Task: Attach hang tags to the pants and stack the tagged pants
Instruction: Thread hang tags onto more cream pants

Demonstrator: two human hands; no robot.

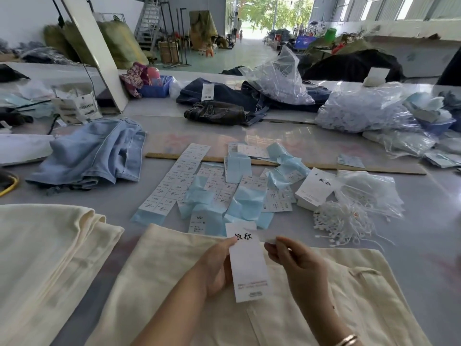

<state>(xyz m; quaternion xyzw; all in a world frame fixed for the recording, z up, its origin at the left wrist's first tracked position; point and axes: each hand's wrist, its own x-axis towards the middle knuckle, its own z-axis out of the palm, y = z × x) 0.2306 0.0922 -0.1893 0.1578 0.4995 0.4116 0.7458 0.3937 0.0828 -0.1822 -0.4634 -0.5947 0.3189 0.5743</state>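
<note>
A white hang tag with black characters at its top is held upright over cream pants spread in front of me. My left hand pinches the tag's left edge. My right hand pinches something small and white at the tag's upper right corner; what it is I cannot tell. A folded stack of cream pants lies at the left. A pile of blank hang tags and a bundle of white tag strings sit to the right.
Sticker sheets and blue backing papers are spread across the middle of the table, with a wooden ruler behind them. Light blue jeans lie at the left, dark jeans and plastic bags farther back.
</note>
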